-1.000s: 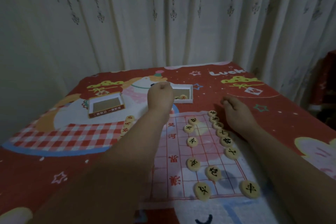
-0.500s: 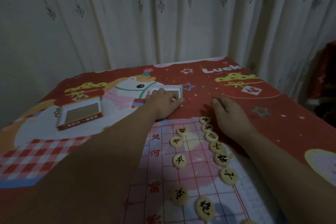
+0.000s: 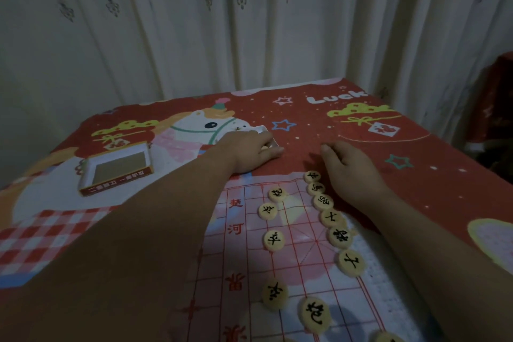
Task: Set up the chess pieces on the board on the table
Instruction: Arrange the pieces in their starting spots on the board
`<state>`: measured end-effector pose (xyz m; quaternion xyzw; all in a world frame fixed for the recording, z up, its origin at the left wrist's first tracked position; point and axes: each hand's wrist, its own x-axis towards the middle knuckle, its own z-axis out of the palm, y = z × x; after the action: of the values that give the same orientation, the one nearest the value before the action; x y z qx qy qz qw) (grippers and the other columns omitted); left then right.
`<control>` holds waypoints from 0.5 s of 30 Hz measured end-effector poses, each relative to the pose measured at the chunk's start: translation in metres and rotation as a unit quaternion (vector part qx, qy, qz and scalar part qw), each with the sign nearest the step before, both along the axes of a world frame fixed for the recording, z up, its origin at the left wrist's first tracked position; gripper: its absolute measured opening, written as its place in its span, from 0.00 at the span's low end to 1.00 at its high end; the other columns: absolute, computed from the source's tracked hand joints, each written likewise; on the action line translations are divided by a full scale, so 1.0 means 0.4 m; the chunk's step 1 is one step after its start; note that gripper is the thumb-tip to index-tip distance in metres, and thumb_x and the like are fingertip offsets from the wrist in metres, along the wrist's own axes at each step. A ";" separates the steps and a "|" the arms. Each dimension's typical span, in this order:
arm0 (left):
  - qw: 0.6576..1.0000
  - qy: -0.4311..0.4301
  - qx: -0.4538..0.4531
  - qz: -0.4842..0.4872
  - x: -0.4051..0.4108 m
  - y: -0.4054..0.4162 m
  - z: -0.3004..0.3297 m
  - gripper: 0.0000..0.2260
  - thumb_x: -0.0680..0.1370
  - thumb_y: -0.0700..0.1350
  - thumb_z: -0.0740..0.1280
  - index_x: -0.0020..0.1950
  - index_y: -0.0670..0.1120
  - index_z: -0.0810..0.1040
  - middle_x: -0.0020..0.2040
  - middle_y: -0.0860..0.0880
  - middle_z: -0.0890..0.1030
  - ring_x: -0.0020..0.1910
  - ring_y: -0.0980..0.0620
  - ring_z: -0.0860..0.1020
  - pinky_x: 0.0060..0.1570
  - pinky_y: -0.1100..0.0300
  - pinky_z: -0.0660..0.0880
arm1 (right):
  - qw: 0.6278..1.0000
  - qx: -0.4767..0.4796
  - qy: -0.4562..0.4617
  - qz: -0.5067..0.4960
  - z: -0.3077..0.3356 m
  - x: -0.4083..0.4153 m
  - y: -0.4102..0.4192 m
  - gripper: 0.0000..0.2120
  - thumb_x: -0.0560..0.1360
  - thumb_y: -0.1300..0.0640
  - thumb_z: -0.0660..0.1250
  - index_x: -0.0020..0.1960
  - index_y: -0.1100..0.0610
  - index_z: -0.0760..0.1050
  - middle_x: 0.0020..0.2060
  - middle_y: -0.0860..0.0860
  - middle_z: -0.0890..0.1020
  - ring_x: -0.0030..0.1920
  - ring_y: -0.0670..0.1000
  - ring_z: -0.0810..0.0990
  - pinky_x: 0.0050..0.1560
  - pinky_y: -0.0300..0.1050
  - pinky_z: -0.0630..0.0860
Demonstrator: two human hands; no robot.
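Across the bench (image 3: 416,153) lies a red cartoon cloth, its far edge running just under the pale curtain (image 3: 249,22) and its right edge dropping off beside a dark red shape at the picture's border. White letters reading "Luck" sit near the far right corner. The right half of the cloth, past the pieces, is bare, and so is the checked patch at the near left.

Next in size, the pink board (image 3: 291,258) with its red grid lies at the near middle, partly under the left forearm. Red characters run down its middle strip, among them 楚 and 河.

On the left stands a box lid (image 3: 116,168) turned open side up, with red sides and small white writing too small to read.

Beyond the board, the left hand (image 3: 249,151) lies palm down over a white box tray (image 3: 262,130), fingers held together and bent over its near wall; what they hold cannot be told. The right hand (image 3: 352,166) rests on the cloth just beside the board's far right corner, fingers loosely curled and holding nothing.

Smallest are the round cream chess pieces (image 3: 340,237) with black characters: one file along the board's right edge, another looser file further in.
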<state>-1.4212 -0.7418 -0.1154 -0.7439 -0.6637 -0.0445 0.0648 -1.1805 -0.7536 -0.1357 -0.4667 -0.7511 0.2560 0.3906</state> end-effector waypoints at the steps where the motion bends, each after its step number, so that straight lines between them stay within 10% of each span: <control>1: 1.000 0.008 0.002 -0.001 0.000 0.001 0.000 0.18 0.80 0.67 0.51 0.46 0.54 0.67 0.41 0.53 0.74 0.42 0.50 0.72 0.41 0.56 0.65 | 1.000 0.002 0.000 -0.001 0.000 0.000 -0.001 0.12 0.83 0.50 0.56 0.45 0.53 0.73 0.35 0.46 0.75 0.38 0.47 0.73 0.35 0.41 0.63; 15: 0.995 -0.040 0.058 -0.065 -0.010 -0.012 -0.009 0.15 0.81 0.61 0.56 0.37 0.58 0.67 0.31 0.58 0.69 0.33 0.56 0.71 0.36 0.59 0.64 | 1.000 0.007 -0.001 0.003 0.007 -0.001 -0.011 0.19 0.84 0.51 0.54 0.42 0.61 0.73 0.32 0.52 0.74 0.33 0.50 0.71 0.34 0.45 0.64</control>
<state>-1.4251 -0.7467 -0.1189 -0.7780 -0.6123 -0.1169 0.0784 -1.1809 -0.7580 -0.1330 -0.4619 -0.7547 0.2513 0.3923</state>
